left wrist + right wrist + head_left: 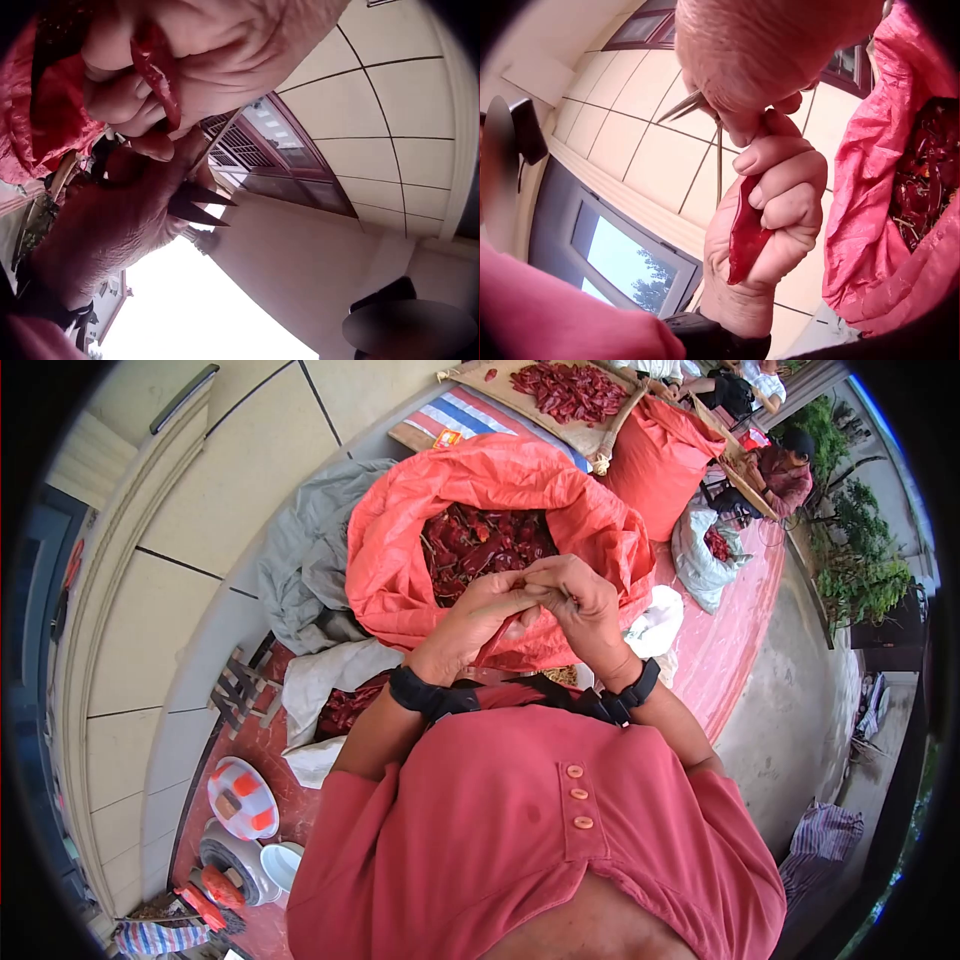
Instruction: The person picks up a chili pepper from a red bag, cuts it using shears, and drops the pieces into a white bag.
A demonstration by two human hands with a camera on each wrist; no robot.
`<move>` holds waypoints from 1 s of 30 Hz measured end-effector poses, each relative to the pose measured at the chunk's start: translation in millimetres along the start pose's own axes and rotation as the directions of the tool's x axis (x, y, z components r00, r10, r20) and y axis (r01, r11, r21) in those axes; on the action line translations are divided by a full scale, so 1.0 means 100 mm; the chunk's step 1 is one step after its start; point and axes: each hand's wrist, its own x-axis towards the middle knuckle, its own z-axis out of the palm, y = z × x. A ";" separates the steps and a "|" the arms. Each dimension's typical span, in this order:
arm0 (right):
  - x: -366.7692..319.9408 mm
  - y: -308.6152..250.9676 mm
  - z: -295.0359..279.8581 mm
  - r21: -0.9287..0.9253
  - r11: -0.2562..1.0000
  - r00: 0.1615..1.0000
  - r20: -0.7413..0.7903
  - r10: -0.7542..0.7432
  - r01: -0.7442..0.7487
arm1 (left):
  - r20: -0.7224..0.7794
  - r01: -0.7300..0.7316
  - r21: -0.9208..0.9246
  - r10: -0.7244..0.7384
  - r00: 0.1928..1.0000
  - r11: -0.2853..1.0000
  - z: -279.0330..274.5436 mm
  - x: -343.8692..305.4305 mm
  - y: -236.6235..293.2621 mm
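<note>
Over the open red sack (600,525) of dried chillies (485,545), both hands meet at their fingertips. My left hand (475,622) curls its fingers round a long red chilli pepper (748,236), which lies along the palm in the right wrist view. A thin stem (719,161) sticks out near the fingertips. My right hand (583,608) bends over the left fingertips and holds scissors, whose two pointed blades (199,212) stick out, slightly spread. The rest of the scissors is hidden in the hand.
A full red sack (660,455) and a grey sack (710,560) stand at the right. Behind lies a tray (480,375) of chillies. At the left are a white sack (330,680), a plastic basin (225,825) and a tiled wall (140,620). People sit farther back.
</note>
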 end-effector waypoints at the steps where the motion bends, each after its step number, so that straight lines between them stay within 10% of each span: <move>1: 0.00 -0.06 -0.02 0.226 0.948 0.972 -0.007 0.233 -0.226 | 0.015 0.016 -0.014 -0.015 1.000 1.000 0.01 -0.01 0.01; 3: 0.00 -0.21 -0.06 0.608 0.559 0.767 0.133 0.627 -0.563 | 0.074 0.003 0.012 -0.003 0.997 1.000 0.03 -0.03 0.03; 10: -0.07 0.08 0.01 0.826 0.092 0.630 0.347 0.695 -0.557 | 0.224 -0.154 0.220 0.104 0.969 0.963 0.02 -0.01 0.11; 14: -0.14 0.11 -0.05 0.826 0.169 0.690 0.316 0.651 -0.538 | 0.208 -0.232 0.247 0.182 0.961 0.941 0.00 -0.02 0.17; 17: -0.29 0.10 -0.36 0.550 0.525 0.720 0.223 0.657 -0.649 | 0.172 -0.256 0.373 0.205 0.964 0.892 -0.19 -0.12 0.09; 21: -0.98 0.31 -0.68 0.115 0.690 0.691 0.267 0.672 -0.715 | -0.041 0.108 0.585 -0.104 0.994 0.804 -0.51 -0.63 0.07; 24: -1.66 0.64 -0.76 0.107 0.450 0.462 0.194 0.865 -0.887 | -0.239 0.263 0.761 -0.121 0.963 0.592 -1.24 -1.08 -0.62; 30: -3.05 1.57 -0.53 0.028 0.338 0.337 -0.023 0.941 -0.941 | -0.588 0.570 0.800 0.053 0.807 0.185 -2.17 -1.79 -1.88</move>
